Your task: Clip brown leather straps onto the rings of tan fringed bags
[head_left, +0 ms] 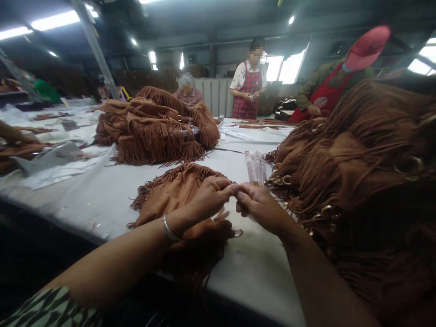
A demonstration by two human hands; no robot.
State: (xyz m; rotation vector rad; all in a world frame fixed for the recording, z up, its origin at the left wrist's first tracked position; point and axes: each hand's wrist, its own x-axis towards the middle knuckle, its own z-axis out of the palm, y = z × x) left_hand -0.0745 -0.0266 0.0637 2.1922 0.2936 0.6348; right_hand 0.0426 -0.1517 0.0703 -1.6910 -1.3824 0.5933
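My left hand [213, 193] and right hand [256, 200] meet at the fingertips; what their grip holds, I cannot tell. The fringed bag [163, 200] below reaches the near edge, pale bench [262, 263] open to its right, lights [56, 20] overhead.

Bright windows [292, 67] in a dim wall [231, 52], glowing ceiling tubes [56, 21], slanting metal post [96, 50], pale worktable [259, 259].

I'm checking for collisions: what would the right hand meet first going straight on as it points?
Most likely the left hand; the right hand seems to touch its fingertips, though depth is unclear.
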